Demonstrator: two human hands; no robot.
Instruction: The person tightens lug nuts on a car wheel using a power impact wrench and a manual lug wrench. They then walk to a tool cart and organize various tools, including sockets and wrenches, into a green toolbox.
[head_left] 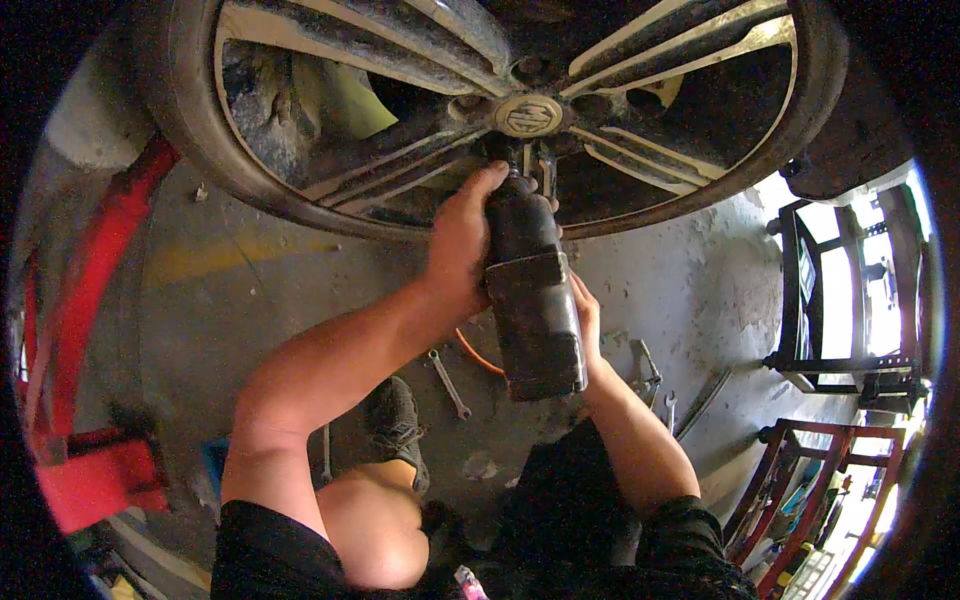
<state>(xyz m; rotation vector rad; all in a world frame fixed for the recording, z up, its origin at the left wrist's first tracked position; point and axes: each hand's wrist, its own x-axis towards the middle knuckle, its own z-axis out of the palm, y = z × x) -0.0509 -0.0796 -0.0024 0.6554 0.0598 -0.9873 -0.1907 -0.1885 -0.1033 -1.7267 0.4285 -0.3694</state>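
Mostly black, bulky power tool [535,310]

From the head camera I see the left hand [462,240] gripping the tool [538,320] near its nose, up at the wheel [528,116]; the right hand [588,318], partly hidden, is at its right side. A wrench [449,384] lies on the floor [230,300].

This is a car workshop: a raised wheel [529,117], power tool [535,310], wrench [449,384] on scuffed floor [690,270], and tool rack [840,428].
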